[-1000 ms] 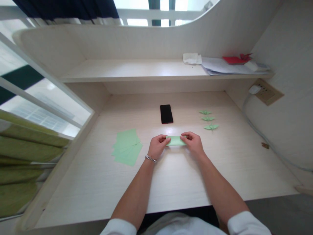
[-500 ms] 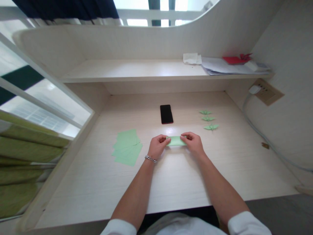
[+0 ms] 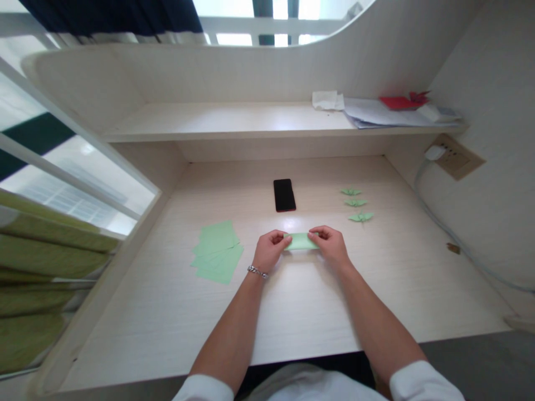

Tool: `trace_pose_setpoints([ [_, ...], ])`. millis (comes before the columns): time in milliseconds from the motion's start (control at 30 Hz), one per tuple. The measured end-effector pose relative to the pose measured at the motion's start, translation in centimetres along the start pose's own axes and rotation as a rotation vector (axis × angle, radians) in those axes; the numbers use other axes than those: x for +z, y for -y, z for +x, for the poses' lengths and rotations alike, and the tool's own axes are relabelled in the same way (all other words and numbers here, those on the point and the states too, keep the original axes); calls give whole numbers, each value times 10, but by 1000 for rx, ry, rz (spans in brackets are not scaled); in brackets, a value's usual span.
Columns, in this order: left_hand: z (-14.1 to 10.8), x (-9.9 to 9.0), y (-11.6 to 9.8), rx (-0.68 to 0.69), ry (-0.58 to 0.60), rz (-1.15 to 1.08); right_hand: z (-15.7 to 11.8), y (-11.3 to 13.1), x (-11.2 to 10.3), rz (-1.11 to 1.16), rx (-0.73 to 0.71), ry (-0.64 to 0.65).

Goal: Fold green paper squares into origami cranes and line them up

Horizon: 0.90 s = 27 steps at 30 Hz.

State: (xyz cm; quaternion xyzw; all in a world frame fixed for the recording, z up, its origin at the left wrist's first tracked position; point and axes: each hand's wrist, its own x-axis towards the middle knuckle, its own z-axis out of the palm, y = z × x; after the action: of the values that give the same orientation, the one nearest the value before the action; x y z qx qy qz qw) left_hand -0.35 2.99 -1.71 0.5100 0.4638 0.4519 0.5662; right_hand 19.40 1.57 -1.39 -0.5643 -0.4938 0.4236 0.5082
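Note:
A green sheet of paper [image 3: 301, 241], folded into a narrow rectangle, is stretched between my two hands just above the desk. My left hand [image 3: 271, 249] pinches its left end between thumb and fingers; a silver chain bracelet [image 3: 257, 272] circles that wrist. The right end is pinched the same way by my right hand [image 3: 331, 245]. Several loose green paper sheets [image 3: 217, 250] lie fanned out to the left of my left hand. Beyond my right hand, three small green folded paper cranes [image 3: 356, 203] sit in a column.
A black phone [image 3: 285, 195] lies on the desk [image 3: 167, 312] beyond my hands. Papers [image 3: 368, 114] and a red folded piece [image 3: 399, 103] rest on the shelf [image 3: 225, 120]. A white cable [image 3: 451, 236] runs from the wall socket [image 3: 456, 157] down the right side.

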Motion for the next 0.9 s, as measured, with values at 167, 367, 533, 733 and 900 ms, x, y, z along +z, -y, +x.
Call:
trace_pose_setpoints([
  [167, 0, 0, 0, -1, -3, -8, -1, 1, -1, -49, -13, 8],
  [367, -1, 1, -2, 15, -31, 18, -1, 1, -1, -60, -29, 6],
  [533, -2, 0, -2, 5, -25, 30, -1, 2, -1, -47, -33, 9],
  [733, -2, -2, -1, 45, -17, 57, -2, 5, -2, -69, -27, 33],
  [900, -1, -3, -2, 48, -31, 102, -1, 3, -4, -73, 4, 58],
])
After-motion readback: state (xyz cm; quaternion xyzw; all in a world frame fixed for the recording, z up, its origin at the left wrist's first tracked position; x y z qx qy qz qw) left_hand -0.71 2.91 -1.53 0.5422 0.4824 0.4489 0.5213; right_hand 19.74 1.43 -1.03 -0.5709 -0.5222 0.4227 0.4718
